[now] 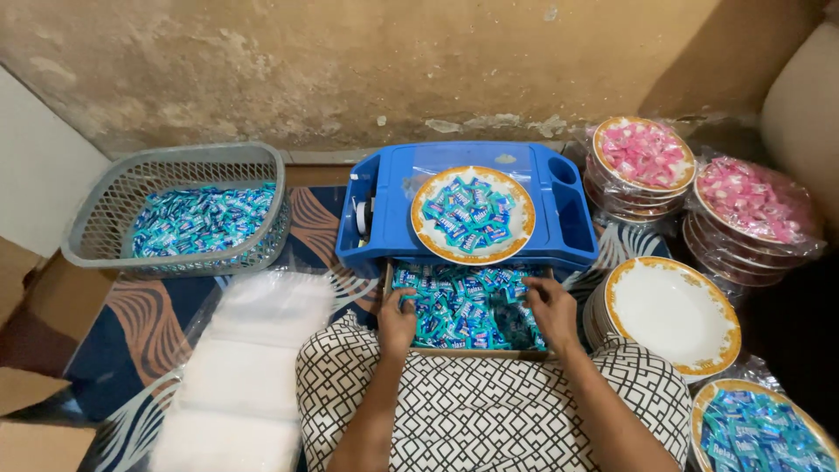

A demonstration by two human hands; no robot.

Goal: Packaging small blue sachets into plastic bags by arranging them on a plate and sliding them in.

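A cardboard box (472,353) full of blue wrapped candies (463,306) sits right in front of my lap. My left hand (398,320) rests in the candies at the box's left side, fingers curled into them. My right hand (549,306) lies on the candies at the right side, fingers bent down among the wrappers. Just beyond the box, a white plate with a gold rim (426,236) sits on a blue plastic lap tray (559,214) and holds a layer of the same blue candies.
A grey mesh basket (105,210) with blue candies stands at the left. Clear plastic bags (245,367) lie near my left knee. At the right are a stack of bare plates (673,315), wrapped plates of pink candies (645,153), and a plate of blue candies (756,433).
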